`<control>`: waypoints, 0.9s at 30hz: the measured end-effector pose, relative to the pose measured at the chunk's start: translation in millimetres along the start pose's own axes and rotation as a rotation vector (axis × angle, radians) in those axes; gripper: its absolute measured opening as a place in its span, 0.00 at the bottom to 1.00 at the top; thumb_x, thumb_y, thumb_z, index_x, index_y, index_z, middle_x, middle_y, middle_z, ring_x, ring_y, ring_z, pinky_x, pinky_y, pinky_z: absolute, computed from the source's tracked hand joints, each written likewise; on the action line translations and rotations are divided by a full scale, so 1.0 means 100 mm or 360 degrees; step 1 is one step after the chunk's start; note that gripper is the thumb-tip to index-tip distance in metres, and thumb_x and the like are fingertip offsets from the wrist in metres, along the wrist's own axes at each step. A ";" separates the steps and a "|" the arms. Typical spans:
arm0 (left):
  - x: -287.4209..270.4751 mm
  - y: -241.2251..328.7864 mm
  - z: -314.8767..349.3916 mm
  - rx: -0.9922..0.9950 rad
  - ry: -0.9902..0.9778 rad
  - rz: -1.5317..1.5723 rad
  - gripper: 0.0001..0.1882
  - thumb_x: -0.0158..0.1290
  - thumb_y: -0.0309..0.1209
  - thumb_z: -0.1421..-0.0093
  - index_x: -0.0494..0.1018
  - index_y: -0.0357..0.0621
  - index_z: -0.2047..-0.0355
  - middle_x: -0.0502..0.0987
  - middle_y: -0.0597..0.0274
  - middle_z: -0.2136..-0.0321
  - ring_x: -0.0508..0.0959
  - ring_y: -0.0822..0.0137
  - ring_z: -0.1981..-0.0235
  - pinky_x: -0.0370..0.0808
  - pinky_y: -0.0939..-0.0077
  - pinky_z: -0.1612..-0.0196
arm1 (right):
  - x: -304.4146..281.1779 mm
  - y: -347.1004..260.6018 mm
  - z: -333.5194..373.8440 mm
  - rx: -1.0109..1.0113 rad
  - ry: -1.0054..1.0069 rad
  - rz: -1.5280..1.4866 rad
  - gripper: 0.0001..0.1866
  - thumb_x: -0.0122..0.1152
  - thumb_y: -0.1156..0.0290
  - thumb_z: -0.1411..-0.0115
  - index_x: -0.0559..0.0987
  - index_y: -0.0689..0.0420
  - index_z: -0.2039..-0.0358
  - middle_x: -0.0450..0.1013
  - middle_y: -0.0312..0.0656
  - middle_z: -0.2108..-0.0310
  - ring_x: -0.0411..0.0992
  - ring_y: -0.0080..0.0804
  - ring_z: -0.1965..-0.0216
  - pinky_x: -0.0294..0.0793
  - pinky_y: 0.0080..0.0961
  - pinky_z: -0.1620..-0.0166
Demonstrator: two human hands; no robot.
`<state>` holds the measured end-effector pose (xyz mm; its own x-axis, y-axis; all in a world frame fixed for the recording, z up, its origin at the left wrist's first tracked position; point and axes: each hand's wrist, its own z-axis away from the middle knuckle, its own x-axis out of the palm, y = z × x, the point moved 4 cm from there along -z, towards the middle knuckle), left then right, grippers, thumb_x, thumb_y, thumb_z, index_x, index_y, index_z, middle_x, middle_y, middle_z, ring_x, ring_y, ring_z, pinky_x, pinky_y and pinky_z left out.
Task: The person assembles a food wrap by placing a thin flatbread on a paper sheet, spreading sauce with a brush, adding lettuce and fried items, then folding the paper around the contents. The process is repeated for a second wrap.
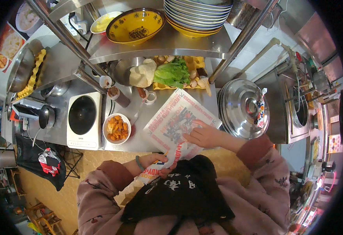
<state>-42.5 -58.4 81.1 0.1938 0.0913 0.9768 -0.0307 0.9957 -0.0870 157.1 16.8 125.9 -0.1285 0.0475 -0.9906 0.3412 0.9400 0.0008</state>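
Observation:
My left hand [151, 162] is closed around a printed white paper wrapper [176, 153], held upright at the counter's front edge, close to my dark apron [171, 192]. What is inside the wrapper cannot be made out. My right hand [206, 135] rests with fingers stretched on a flat printed paper sheet [181, 103], which lies slanted on the steel counter. To the left of the paper stands a white bowl [105, 135] of orange, sauce-coated chunks [120, 133]. Beyond it are green lettuce [171, 73] and pale flatbreads [142, 73].
Left are an induction cooker [84, 117] and a sauce bottle [118, 96]. Shiny round lids [242, 105] stand at right. Eggs sit in a yellow tray [200, 62] under a steel shelf [159, 53] carrying a yellow bowl [136, 25] and stacked plates [198, 17].

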 end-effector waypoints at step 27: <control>-0.22 0.67 0.43 0.0660 0.1904 -0.3438 0.22 0.57 0.34 0.55 0.69 0.47 0.57 0.76 0.53 0.68 0.77 0.53 0.69 0.73 0.63 0.69 | 0.64 0.22 -0.08 0.1054 -0.0839 -0.2280 0.17 0.51 0.59 0.40 0.76 0.61 0.75 0.72 0.36 0.80 0.71 0.24 0.75 0.68 0.22 0.69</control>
<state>-90.7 6.0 61.9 0.3968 -0.4310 -0.8104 0.7716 -0.3217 0.5488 148.4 42.9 63.8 -0.4048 -0.9116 -0.0720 0.5598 -0.1848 -0.8078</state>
